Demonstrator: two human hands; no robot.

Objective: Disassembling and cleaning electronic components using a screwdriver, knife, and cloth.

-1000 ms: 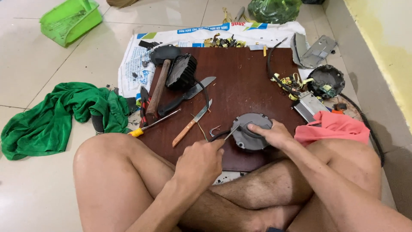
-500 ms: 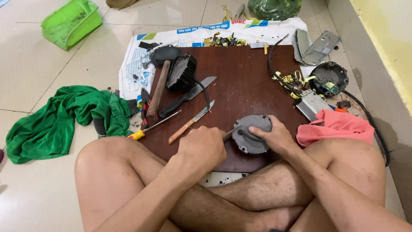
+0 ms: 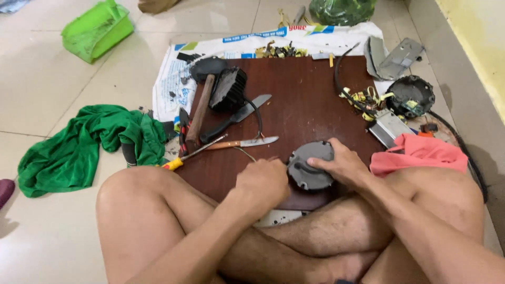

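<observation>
Sat cross-legged on the floor with a dark brown wooden board (image 3: 310,100) in front. Pressed the right hand (image 3: 339,163) down on a round grey motor cover (image 3: 309,167), fingers spread over the top and curled round the rim. Held that cover at the near edge of the board, just above the bare legs. Squeezed the left hand (image 3: 261,181) into a tight fist right against the cover's left side; could not tell what was hidden inside it. Looked risky in a few ways. Could have slid off the board onto the legs, being so near the edge. Could have poked the right fingers, if something pointy sat in the fist and skidded off the hard cover. Left a small knife (image 3: 242,143) and a black-handled knife (image 3: 234,118) lying bare just past the hands, near enough to cut a hand reaching out without a look.
</observation>
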